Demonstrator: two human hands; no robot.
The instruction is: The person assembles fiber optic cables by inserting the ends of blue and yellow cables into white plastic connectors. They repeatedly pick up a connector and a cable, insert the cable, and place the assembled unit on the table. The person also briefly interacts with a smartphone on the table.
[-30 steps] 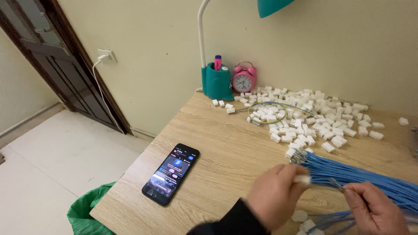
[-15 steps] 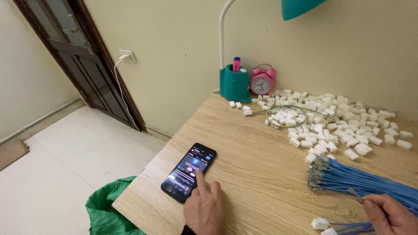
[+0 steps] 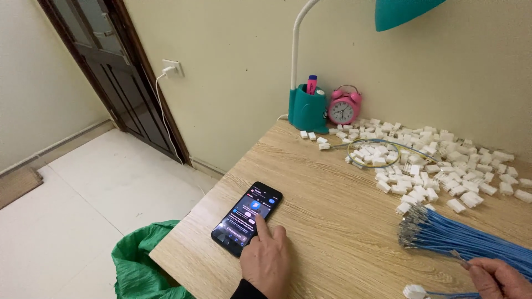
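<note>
My left hand (image 3: 267, 260) rests on the wooden table (image 3: 332, 210) with its index finger touching the lit screen of a black phone (image 3: 247, 217). My right hand (image 3: 496, 278), at the bottom right corner, pinches the metal end of a thin blue wire (image 3: 463, 260). Beside it lies a thick bundle of blue wires (image 3: 460, 237) with metal terminals pointing left. A white plastic connector (image 3: 414, 291) sits just left of my right hand. A wide heap of white connectors (image 3: 438, 166) covers the far right of the table.
A teal desk lamp base (image 3: 306, 111) holding a pink marker and a pink alarm clock (image 3: 344, 107) stand against the wall. A green bag (image 3: 141, 266) sits on the floor below the table's corner. A dark door (image 3: 119, 72) and a wall socket (image 3: 173, 68) are at left.
My left hand left the blue wire bundle and moved left to the phone, where its finger now touches the screen. My right hand stays low at the right with a wire.
</note>
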